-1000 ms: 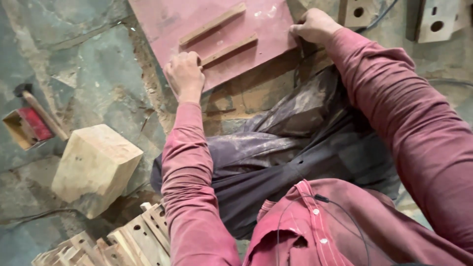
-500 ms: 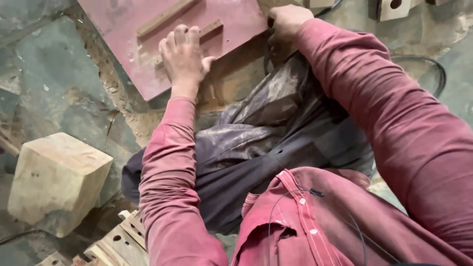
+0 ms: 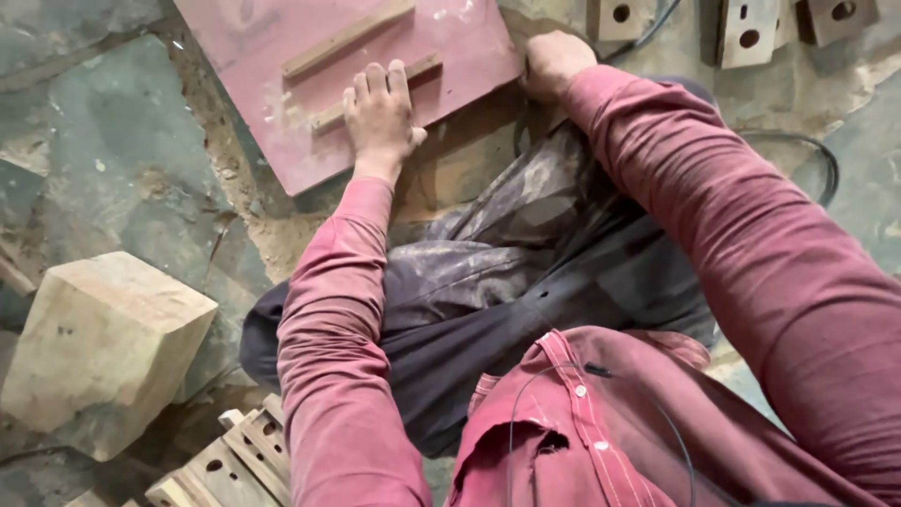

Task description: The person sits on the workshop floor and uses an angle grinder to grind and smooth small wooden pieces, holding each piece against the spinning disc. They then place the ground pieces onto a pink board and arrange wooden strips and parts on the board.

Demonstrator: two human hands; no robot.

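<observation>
A flat red board (image 3: 282, 131) lies on the stone floor in front of my knees. Two thin wooden strips rest on it: a far strip (image 3: 347, 38) and a near strip (image 3: 427, 66). My left hand (image 3: 380, 117) lies flat on the board with its fingers spread over the near strip. My right hand (image 3: 554, 61) is curled around the board's right corner, gripping its edge. Both arms wear dusty red sleeves.
A large pale wooden block (image 3: 99, 347) stands at the left. A pile of drilled wooden pieces (image 3: 235, 455) lies bottom left; more drilled blocks (image 3: 746, 33) sit at the top right. A black cable (image 3: 817, 155) loops on the floor at right.
My left hand went from a fist at the near strip's end to lying flat over it. The view shifted; the hammer and red box at the left are out of frame.
</observation>
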